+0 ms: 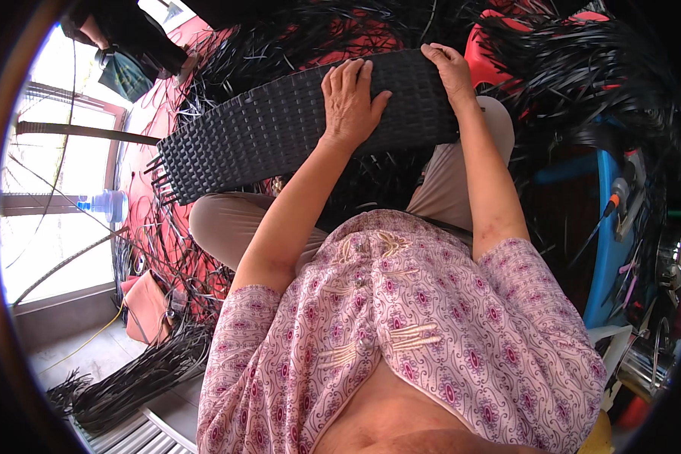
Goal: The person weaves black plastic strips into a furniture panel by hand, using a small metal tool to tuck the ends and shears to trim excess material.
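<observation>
A long black woven panel [242,136] lies slantwise across my knees, its near left end bristling with short loose strip ends. My left hand [349,106] rests flat on the weave, thumb apart from the fingers, near the far edge. At the panel's right end my right hand [451,74] pinches the far corner, thumb and fingers bent over the edge. The panel's underside and the right fingertips are partly hidden.
Loose black strips [583,68] heap up behind and to the right. Red stools [486,57] poke out there. A blue-rimmed container [607,227] with a screwdriver [611,203] stands right. Another person's dark bag [126,74] hangs far left; a water bottle [113,205] stands by the window.
</observation>
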{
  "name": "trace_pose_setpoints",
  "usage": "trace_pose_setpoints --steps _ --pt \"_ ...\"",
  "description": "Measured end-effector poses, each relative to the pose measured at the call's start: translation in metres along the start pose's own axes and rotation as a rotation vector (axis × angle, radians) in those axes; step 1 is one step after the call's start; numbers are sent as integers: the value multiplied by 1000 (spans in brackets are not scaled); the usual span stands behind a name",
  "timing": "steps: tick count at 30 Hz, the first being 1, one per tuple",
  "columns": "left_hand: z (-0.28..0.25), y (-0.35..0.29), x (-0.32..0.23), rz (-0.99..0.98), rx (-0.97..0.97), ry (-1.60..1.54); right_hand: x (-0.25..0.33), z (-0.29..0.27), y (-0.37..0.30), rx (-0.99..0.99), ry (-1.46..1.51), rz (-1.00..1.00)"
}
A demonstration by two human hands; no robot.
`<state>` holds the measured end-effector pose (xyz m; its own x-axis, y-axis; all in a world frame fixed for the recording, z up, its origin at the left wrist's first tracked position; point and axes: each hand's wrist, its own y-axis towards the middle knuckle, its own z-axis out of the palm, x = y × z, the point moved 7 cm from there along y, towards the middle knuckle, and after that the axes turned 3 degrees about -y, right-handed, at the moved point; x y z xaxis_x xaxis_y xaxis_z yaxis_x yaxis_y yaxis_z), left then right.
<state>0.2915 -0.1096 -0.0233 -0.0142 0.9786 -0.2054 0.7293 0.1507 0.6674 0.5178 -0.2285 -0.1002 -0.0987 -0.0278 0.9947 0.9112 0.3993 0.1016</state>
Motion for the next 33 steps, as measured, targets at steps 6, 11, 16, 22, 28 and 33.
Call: trace_pose_setpoints --steps 6,11,16,22,28,33 --pt "16 8 -21 -29 -40 -5 7 3 -9 111 -130 30" --pt "20 7 -20 -9 -43 5 18 5 -18 160 -59 93" --pt "22 7 -17 -21 -42 -30 10 7 -17 194 93 39" --pt "2 18 -18 -125 63 -172 25 3 -20 172 -2 -42" --pt "8 16 -21 -23 -50 -169 18 -4 -16 174 23 3" --pt "-15 10 -3 -69 -36 -123 3 9 -11 205 112 0"
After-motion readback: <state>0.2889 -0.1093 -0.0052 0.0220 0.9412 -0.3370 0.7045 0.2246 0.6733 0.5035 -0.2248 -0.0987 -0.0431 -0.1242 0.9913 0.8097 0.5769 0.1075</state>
